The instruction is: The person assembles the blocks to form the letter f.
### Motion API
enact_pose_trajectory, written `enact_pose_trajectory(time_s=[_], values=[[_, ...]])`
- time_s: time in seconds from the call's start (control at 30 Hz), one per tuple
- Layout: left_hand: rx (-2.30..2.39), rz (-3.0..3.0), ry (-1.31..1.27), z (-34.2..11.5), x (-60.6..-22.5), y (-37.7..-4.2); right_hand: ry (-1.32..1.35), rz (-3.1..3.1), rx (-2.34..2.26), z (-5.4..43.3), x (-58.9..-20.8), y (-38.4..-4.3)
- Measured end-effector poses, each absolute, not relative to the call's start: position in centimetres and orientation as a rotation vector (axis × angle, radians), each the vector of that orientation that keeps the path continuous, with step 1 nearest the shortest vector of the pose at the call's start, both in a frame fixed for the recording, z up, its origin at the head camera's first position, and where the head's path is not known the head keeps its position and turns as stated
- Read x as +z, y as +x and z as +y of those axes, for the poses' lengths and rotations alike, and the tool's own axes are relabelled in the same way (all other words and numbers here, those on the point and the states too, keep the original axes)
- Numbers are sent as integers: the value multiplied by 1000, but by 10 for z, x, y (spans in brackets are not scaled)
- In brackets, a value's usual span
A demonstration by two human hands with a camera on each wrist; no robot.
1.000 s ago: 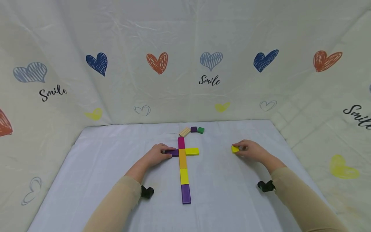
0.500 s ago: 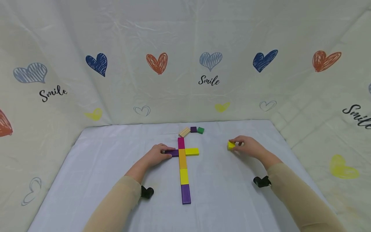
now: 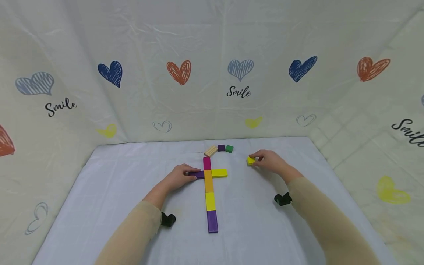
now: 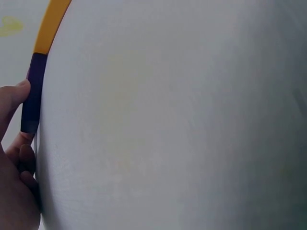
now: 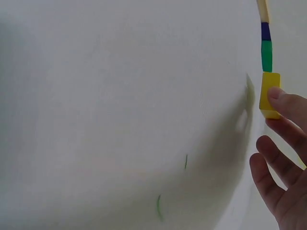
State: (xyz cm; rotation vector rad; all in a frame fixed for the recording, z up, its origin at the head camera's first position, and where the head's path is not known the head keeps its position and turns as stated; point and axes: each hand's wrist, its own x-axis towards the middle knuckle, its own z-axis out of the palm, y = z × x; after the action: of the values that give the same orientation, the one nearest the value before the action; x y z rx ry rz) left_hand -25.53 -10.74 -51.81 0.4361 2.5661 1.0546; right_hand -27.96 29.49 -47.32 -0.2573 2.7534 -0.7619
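Observation:
My left hand (image 3: 177, 176) pinches a dark purple block (image 3: 200, 175) between thumb and fingers; in the left wrist view the purple block (image 4: 34, 93) meets the orange one end-on. My right hand (image 3: 271, 162) holds a small yellow block (image 3: 250, 161) by thumb and fingertips, over the cloth right of the row. A cross of flat blocks lies mid-table: magenta (image 3: 207, 163) at the far end, then orange (image 3: 209, 181), yellow (image 3: 210, 201) and purple (image 3: 212, 221) towards me. Another yellow block (image 3: 219, 173) juts right from the orange one.
Behind the cross, a curved line holds pale wooden pieces (image 3: 211, 151), a small dark purple block (image 3: 221, 148) and a green block (image 3: 229, 149). A white cloth (image 3: 116, 206) covers the table. Printed curtains (image 3: 208, 103) rise at the back and sides.
My right hand has carried the yellow block leftward and farther back, closer to the green block. The left hand and the cross have stayed put.

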Motion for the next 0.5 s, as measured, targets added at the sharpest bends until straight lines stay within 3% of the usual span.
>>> enact_pose_trajectory(time_s=[0.5], values=[[1066,2558,380,-106,-517,-254,-204,2717,-792,246,-484,-307]])
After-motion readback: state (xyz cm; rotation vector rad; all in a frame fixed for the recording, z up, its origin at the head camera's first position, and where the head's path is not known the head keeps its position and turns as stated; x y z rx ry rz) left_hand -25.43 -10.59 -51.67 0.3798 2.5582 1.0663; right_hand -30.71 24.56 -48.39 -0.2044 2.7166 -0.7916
